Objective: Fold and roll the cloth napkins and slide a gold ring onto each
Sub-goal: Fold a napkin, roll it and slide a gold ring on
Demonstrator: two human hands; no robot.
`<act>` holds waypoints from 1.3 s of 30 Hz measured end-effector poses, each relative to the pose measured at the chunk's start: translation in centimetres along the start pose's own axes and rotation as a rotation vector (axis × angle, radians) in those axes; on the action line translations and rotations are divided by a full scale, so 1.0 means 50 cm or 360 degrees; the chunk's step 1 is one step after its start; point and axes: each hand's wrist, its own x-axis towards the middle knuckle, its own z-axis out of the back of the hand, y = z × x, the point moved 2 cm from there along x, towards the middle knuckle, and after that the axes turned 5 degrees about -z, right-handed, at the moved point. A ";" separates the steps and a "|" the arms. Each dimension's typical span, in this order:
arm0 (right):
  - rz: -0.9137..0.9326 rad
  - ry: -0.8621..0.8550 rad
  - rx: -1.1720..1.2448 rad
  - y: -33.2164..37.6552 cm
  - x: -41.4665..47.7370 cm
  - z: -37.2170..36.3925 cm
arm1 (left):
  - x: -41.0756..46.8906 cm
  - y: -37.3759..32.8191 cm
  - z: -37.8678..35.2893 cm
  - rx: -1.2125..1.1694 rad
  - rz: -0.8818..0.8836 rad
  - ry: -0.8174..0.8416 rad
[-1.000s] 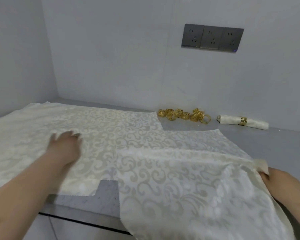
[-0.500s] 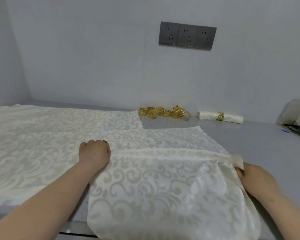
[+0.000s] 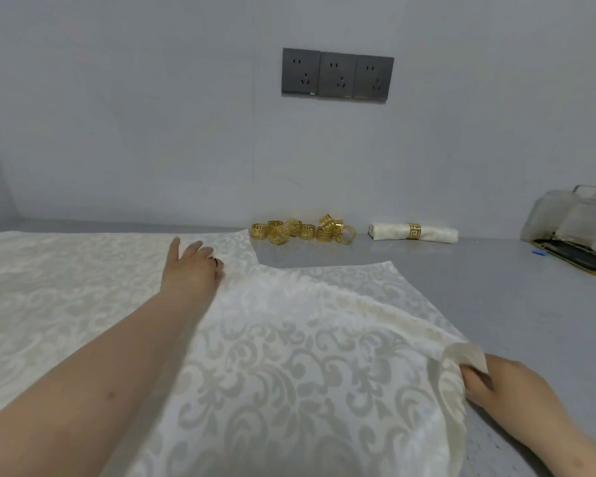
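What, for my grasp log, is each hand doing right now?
Left hand: open, fingers straight, resting on the spread cloth.
Right hand: closed, pinching the front napkin at its turned-up corner.

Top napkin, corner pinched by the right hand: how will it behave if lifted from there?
Probably floppy: the top napkin curls and sags where the right hand pinches its corner. Likely light, since a pinch raises that edge. It may slide on the napkin beneath, as the weave looks smooth and shiny.
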 end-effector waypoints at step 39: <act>-0.0245 -0.0284 0.1513 0.042 -0.095 0.158 | -0.402 -0.125 0.070 -0.0392 -0.0729 0.0006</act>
